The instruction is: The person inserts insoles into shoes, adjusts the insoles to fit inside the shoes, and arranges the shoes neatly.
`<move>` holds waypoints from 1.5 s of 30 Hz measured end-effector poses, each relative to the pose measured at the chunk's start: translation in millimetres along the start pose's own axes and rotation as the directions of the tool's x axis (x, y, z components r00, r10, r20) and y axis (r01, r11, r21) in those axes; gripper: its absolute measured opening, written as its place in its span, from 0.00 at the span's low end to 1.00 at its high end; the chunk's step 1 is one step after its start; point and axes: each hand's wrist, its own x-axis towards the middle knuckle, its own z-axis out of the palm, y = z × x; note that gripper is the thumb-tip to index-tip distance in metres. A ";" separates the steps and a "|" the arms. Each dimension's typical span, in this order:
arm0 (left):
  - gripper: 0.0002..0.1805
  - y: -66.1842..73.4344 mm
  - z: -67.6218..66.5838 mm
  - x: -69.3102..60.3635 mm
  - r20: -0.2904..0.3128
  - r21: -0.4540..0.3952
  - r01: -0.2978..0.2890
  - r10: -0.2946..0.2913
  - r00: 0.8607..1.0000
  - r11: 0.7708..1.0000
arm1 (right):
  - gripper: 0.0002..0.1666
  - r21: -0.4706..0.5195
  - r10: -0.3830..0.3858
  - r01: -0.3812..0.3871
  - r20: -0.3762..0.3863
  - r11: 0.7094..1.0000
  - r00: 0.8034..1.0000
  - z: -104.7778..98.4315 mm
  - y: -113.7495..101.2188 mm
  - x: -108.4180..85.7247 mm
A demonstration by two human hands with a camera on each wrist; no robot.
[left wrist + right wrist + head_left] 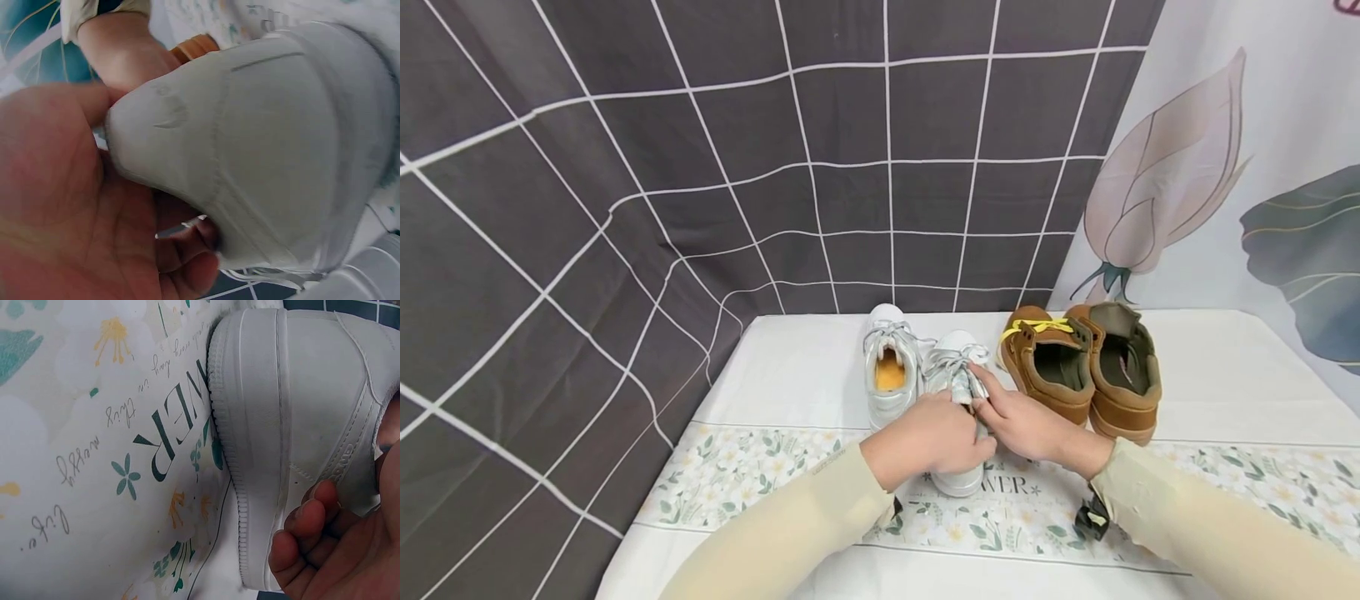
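Note:
A white sneaker [959,482] with loosely tied laces stands on the table, toe pointing away. My left hand [942,432] reaches over its opening from the left, gripping the collar; in the left wrist view its fingers [187,275] curl at the opening behind the heel. From the right, my right hand [1018,417] holds the same sneaker at the collar, with a finger up by the laces and tongue. The right wrist view has its curled fingers [312,519] against the shoe's side. What both hands do inside the opening is partly hidden.
The other white sneaker [891,407], with a yellow insole, stands just to the left. On the right is a pair of brown shoes [1123,417], one with yellow laces. A flower-printed cloth [752,475] covers the table; a dark checked curtain [850,200] hangs behind.

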 end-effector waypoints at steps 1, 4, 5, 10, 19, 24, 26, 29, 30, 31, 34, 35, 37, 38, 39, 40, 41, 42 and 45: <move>0.32 -0.8 1.4 -3.1 0.011 -0.011 -0.003 0.003 1.000 1.000 | 0.37 -0.004 0.005 -0.005 -0.001 1.000 1.000 -0.3 -0.4 0.3; 0.40 -2.5 5.4 -9.0 0.003 -0.005 -0.006 0.006 1.000 1.000 | 0.37 -0.006 0.023 -0.023 0.005 1.000 1.000 -1.1 -1.6 1.1; 0.40 -2.8 6.6 -9.7 -0.002 0.000 -0.010 0.010 1.000 1.000 | 0.37 -0.008 0.027 -0.027 0.006 1.000 1.000 -1.1 -1.9 1.3; 0.32 -2.1 13.1 -7.4 -0.086 0.007 -0.030 0.030 0.996 1.000 | 0.37 -0.007 0.035 -0.035 0.001 0.999 0.999 0.2 -2.3 1.2; 0.25 -3.0 24.1 -7.0 -0.194 -0.001 -0.047 0.046 0.980 0.999 | 0.39 -0.028 0.048 -0.049 -0.029 0.998 0.998 2.3 -6.8 0.5; 0.28 -5.3 26.4 -8.7 -0.181 -0.027 -0.066 0.060 0.982 0.997 | 0.42 -0.013 0.083 -0.083 -0.004 0.996 0.997 4.8 -10.5 0.2; 0.27 -5.5 28.8 -8.9 -0.198 -0.038 -0.066 0.057 0.978 0.997 | 0.42 -0.008 0.093 -0.093 0.003 0.996 0.996 5.9 -10.3 0.1; 0.25 -5.1 34.4 -9.5 -0.254 -0.080 -0.050 0.028 0.967 0.996 | 0.42 -0.005 0.111 -0.111 0.002 0.994 0.994 6.6 -9.2 0.2; 0.25 -5.0 36.9 -10.0 -0.280 -0.097 -0.044 0.016 0.960 0.994 | 0.43 -0.003 0.115 -0.115 0.002 0.993 0.993 6.7 -8.8 0.4; 0.25 -5.1 38.8 -10.9 -0.307 -0.116 -0.042 0.005 0.952 0.992 | 0.43 0.002 0.120 -0.120 0.002 0.993 0.993 6.4 -8.5 0.4; 0.23 -6.6 47.4 -14.9 -0.411 -0.218 -0.059 -0.037 0.911 0.974 | 0.44 0.038 0.123 -0.123 -0.001 0.992 0.992 6.2 -8.8 0.2; 0.22 -7.1 51.0 -16.7 -0.451 -0.265 -0.073 -0.057 0.891 0.961 | 0.44 0.044 0.122 -0.122 -0.002 0.992 0.992 6.4 -9.1 0.1; 0.16 -8.0 58.8 -20.2 -0.531 -0.360 -0.119 -0.098 0.842 0.925 | 0.44 0.056 0.117 -0.117 -0.001 0.992 0.993 8.0 -9.3 0.1; 0.13 -8.1 63.0 -21.4 -0.564 -0.404 -0.146 -0.121 0.817 0.903 | 0.44 0.065 0.114 -0.114 0.002 0.991 0.994 9.0 -9.3 0.1; 0.12 -7.8 66.7 -22.5 -0.588 -0.448 -0.171 -0.145 0.796 0.878 | 0.44 0.069 0.114 -0.114 0.004 0.991 0.993 9.9 -9.5 0.1; 0.13 -7.2 69.4 -23.6 -0.597 -0.490 -0.190 -0.169 0.784 0.851 | 0.43 0.065 0.117 -0.117 0.005 0.991 0.993 10.7 -9.4 0.3; 0.16 -6.1 70.8 -24.9 -0.591 -0.542 -0.203 -0.199 0.782 0.816 | 0.43 0.066 0.120 -0.120 0.006 0.991 0.993 11.3 -9.3 0.5; 0.18 -5.3 72.2 -25.6 -0.573 -0.600 -0.211 -0.230 0.787 0.772 | 0.43 0.066 0.121 -0.121 0.007 0.990 0.993 11.6 -9.1 0.7; 0.29 -4.1 73.3 -26.7 -0.438 -0.802 -0.197 -0.333 0.835 0.564 | 0.43 0.073 0.125 -0.126 0.016 0.989 0.992 10.8 -8.8 0.8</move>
